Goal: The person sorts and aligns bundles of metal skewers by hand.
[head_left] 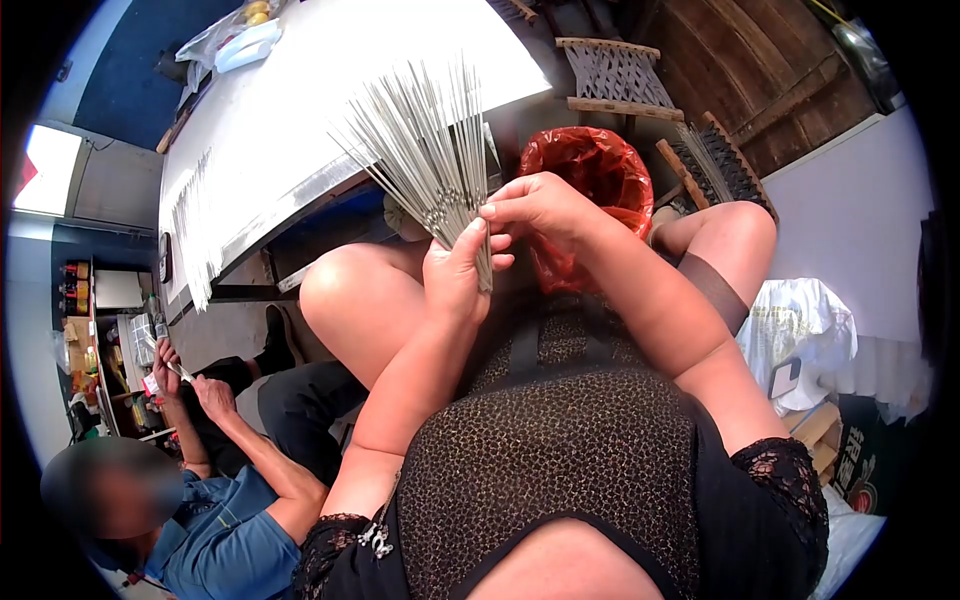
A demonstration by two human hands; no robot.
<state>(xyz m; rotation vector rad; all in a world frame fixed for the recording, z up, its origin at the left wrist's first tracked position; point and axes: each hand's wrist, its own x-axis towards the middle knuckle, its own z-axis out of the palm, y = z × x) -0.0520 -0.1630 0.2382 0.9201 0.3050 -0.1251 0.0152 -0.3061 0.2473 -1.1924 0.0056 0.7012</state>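
My left hand is wrapped around the lower end of a bundle of thin silvery rods. The rods fan out at the top, over the table edge, and small knobs or bends show partway down them. From the right, my right hand comes in with thumb and forefinger pinched at the bundle's right edge, just above my left hand's fingers. Which single rods it grips is too small to tell. Both hands are above my lap.
A white table holds more thin rods and a phone. A bin with a red liner stands beyond my right hand. Woven stools stand behind it. At left, another person sits holding something thin.
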